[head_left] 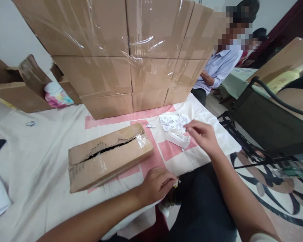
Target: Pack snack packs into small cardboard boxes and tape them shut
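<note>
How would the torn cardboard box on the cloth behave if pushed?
The torn cardboard box would probably slide rather than tip, since it lies low and flat. Its top may flex, as a ragged slit runs along it. It might rumple the loose cloth beneath.

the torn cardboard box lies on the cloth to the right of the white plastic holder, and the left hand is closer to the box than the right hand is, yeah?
Not quite: the head view shows the torn cardboard box to the left of the white plastic holder. It does lie on the cloth, and the left hand is closer to it than the right hand.
</note>
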Action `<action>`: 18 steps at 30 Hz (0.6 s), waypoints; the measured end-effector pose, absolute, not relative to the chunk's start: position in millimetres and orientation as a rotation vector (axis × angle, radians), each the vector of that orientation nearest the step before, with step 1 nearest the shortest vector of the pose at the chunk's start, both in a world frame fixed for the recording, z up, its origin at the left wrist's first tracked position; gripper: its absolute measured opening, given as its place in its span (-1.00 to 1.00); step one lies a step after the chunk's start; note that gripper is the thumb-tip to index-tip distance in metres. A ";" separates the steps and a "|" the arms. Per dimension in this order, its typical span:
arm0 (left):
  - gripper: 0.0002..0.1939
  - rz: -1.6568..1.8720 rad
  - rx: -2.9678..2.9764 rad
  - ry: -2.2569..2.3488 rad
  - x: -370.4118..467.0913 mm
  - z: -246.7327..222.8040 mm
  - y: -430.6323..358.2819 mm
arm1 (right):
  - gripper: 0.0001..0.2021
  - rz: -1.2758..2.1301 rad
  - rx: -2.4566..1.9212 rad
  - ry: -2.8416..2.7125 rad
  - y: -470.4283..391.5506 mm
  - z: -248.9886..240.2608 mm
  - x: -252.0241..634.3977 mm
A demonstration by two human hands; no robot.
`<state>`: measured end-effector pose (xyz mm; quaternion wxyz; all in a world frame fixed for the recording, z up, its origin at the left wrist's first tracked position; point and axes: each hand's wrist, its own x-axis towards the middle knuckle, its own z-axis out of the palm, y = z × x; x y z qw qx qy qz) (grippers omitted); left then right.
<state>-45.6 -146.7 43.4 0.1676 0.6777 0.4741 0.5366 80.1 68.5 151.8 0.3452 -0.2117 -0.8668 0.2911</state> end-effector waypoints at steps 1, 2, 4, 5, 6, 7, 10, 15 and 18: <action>-0.87 1.564 1.841 1.415 -46.1 44.2 -146.9 | -0.83 0.865 -0.447 -2.347 51.9 156.3 82.4; -0.88 1.601 1.727 1.483 -46.8 45.3 -146.8 | -0.84 0.953 -0.339 -2.444 37.5 159.1 82.8; -0.87 1.645 1.439 1.588 -49.0 48.8 -145.3 | -0.83 1.015 -0.146 -2.592 17.3 160.2 79.2; -0.86 1.660 1.302 1.615 -50.5 51.3 -144.1 | -0.80 0.993 -0.090 -2.636 11.6 158.8 76.0; -0.86 1.684 1.196 1.627 -52.1 54.3 -143.1 | -0.78 0.956 -0.061 -2.662 8.5 156.4 72.8; -0.85 1.718 1.125 1.632 -53.4 57.6 -142.3 | -0.79 0.920 -0.050 -2.678 7.4 153.2 70.0; -0.84 1.800 1.046 1.701 -54.7 67.2 -143.9 | -0.88 0.884 -0.044 -2.684 10.6 142.0 67.3; -0.81 1.823 1.015 1.865 -45.6 72.6 -155.6 | -0.85 0.837 -0.081 -2.602 16.0 132.4 74.6; -0.81 1.821 1.008 1.905 -39.2 70.8 -159.7 | -0.79 0.851 -0.031 -2.599 15.0 131.0 75.8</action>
